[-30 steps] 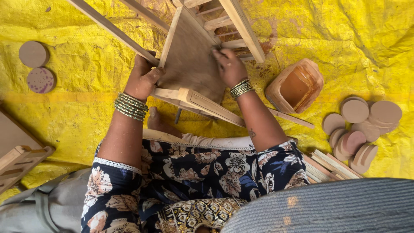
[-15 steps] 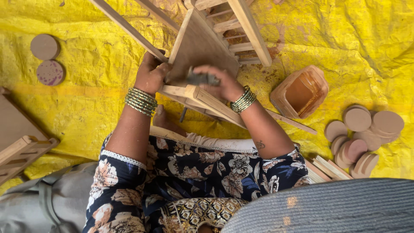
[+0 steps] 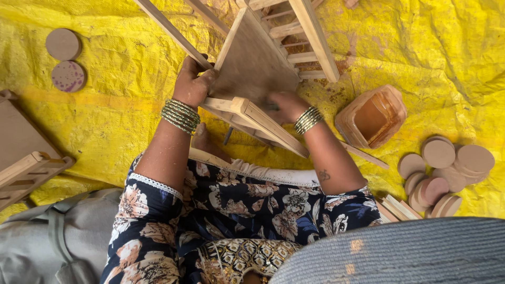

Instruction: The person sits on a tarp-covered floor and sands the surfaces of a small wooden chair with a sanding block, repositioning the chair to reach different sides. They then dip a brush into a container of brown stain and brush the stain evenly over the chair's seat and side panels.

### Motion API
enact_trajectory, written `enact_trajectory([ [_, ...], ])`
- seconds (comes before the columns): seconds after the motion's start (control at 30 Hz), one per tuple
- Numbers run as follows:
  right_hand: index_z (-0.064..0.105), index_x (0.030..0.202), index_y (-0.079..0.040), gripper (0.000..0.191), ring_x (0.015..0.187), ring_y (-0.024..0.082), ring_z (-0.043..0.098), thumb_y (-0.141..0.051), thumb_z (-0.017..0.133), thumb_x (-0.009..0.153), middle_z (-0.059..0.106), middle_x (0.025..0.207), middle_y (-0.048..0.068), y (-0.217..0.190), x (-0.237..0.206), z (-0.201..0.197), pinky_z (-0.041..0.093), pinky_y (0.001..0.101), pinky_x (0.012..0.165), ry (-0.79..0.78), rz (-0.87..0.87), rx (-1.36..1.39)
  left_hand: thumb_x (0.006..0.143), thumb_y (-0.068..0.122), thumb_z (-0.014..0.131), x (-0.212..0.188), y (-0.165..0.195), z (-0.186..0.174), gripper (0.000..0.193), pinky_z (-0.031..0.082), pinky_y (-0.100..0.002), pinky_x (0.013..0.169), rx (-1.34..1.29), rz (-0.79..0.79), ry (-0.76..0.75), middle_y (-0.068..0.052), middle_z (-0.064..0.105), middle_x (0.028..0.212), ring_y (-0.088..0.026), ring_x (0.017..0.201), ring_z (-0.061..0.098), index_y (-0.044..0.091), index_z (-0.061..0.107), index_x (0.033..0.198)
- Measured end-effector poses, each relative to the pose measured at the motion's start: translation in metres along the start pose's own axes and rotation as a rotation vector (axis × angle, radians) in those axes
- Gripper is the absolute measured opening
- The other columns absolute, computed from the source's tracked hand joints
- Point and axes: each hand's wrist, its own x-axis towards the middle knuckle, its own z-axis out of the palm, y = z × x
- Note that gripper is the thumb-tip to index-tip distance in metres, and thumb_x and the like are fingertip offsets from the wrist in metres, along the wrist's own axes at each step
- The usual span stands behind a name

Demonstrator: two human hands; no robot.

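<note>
A wooden frame with slats and a flat brown panel (image 3: 258, 63) stands tilted on the yellow tarp in front of me. My left hand (image 3: 193, 84) grips the panel's left edge, green bangles on the wrist. My right hand (image 3: 286, 105) is closed low on the panel, just behind the front wooden rail (image 3: 263, 123); whatever it holds is hidden by the fingers and the rail. A dark tool handle (image 3: 227, 137) pokes out under the rail near my foot.
A brown tray-like box (image 3: 374, 117) lies to the right. Several round wooden discs (image 3: 442, 168) are piled at far right, two more discs (image 3: 64, 58) at upper left. Another wooden frame (image 3: 26, 163) lies at the left edge. Yellow tarp (image 3: 121, 105) covers the floor.
My right hand has slid down the panel from its upper right part to its lower edge behind the rail. The left hand has kept its grip on the left edge.
</note>
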Motion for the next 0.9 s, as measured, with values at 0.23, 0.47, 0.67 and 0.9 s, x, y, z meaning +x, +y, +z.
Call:
enact_trajectory([
  [0.23, 0.070, 0.107, -0.010, 0.028, 0.092, 0.021, 0.068, -0.032, 0.076, 0.090, 0.075, 0.098, 0.008, -0.003, 0.008, 0.012, 0.056, 0.0353, 0.084, -0.043, -0.239, 0.569, 0.086, 0.015, 0.073, -0.001, -0.001, 0.000, 0.046, 0.056, -0.033, 0.088, 0.027, -0.037, -0.008, -0.013, 0.069, 0.113, -0.020, 0.101, 0.066, 0.000, 0.055, 0.126],
  [0.47, 0.076, 0.100, -0.008, 0.033, 0.090, 0.031, 0.073, -0.039, 0.073, 0.091, 0.074, 0.098, 0.017, 0.040, 0.006, 0.002, 0.057, 0.0422, 0.084, -0.285, 0.356, -0.329, 0.085, 0.015, 0.072, 0.002, -0.002, -0.002, 0.046, 0.056, -0.033, 0.088, 0.022, -0.012, -0.005, -0.013, 0.069, 0.111, -0.021, 0.100, 0.066, -0.001, 0.056, 0.125],
  [0.67, 0.074, 0.106, -0.010, 0.019, 0.096, 0.029, 0.073, -0.015, 0.071, 0.088, 0.076, 0.103, 0.014, 0.018, 0.004, 0.019, 0.057, 0.0404, 0.085, -0.203, -0.208, -0.027, 0.085, 0.015, 0.073, -0.001, -0.003, -0.001, 0.048, 0.056, -0.034, 0.089, 0.050, -0.028, 0.014, -0.013, 0.069, 0.112, -0.021, 0.101, 0.067, -0.001, 0.055, 0.126],
  [0.9, 0.072, 0.111, -0.009, 0.027, 0.106, 0.020, 0.071, -0.001, 0.074, 0.085, 0.075, 0.115, 0.008, 0.006, 0.001, 0.011, 0.055, 0.0349, 0.092, -0.139, -0.389, 0.440, 0.086, 0.017, 0.074, -0.002, 0.002, 0.001, 0.046, 0.055, -0.035, 0.093, 0.103, -0.009, 0.015, -0.014, 0.070, 0.113, -0.022, 0.104, 0.068, -0.001, 0.056, 0.125],
])
